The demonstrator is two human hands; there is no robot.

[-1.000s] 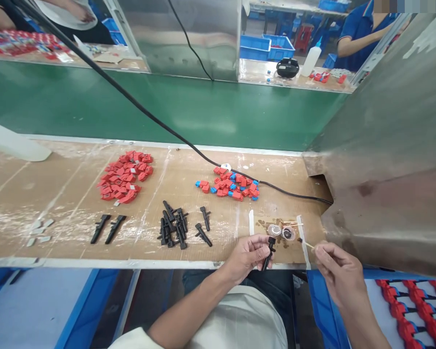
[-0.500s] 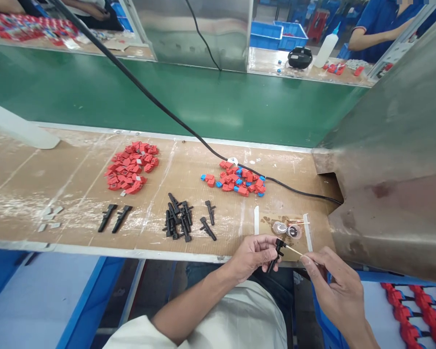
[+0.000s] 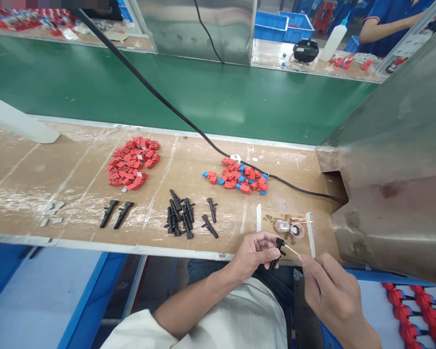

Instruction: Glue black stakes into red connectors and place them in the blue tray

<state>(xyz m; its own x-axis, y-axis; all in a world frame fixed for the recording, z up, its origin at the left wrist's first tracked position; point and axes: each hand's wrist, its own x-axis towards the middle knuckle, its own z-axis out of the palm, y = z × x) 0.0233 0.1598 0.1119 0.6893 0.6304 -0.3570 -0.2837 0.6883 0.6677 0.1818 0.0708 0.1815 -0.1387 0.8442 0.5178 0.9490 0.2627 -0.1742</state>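
Pinched in my left hand (image 3: 258, 253) is a black plastic toy part (image 3: 278, 248), held near the table's front edge. My right hand (image 3: 334, 291) grips a thin wooden stick (image 3: 292, 250), whose far tip meets the upper end of the black part. Just beyond my hands, two small clear cups sit on a stained patch; the right cup (image 3: 296, 230) has dark contents, the left cup (image 3: 282, 225) looks pale. More black parts (image 3: 180, 215) lie in a pile left of my left hand, with a few set apart from it.
Red pieces (image 3: 133, 162) are heaped at left, and red-and-blue pieces (image 3: 241, 177) nearer the middle. A black cable (image 3: 174, 112) crosses the table to a metal housing (image 3: 392, 194) at right. A tray of assembled red parts (image 3: 414, 310) stands lower right. A co-worker's arm (image 3: 388, 30) shows across the way.
The view has shifted slightly. My right hand has turned a little, its fingers more closed around the stick, while the tip stays at the black part. My left hand keeps its hold.
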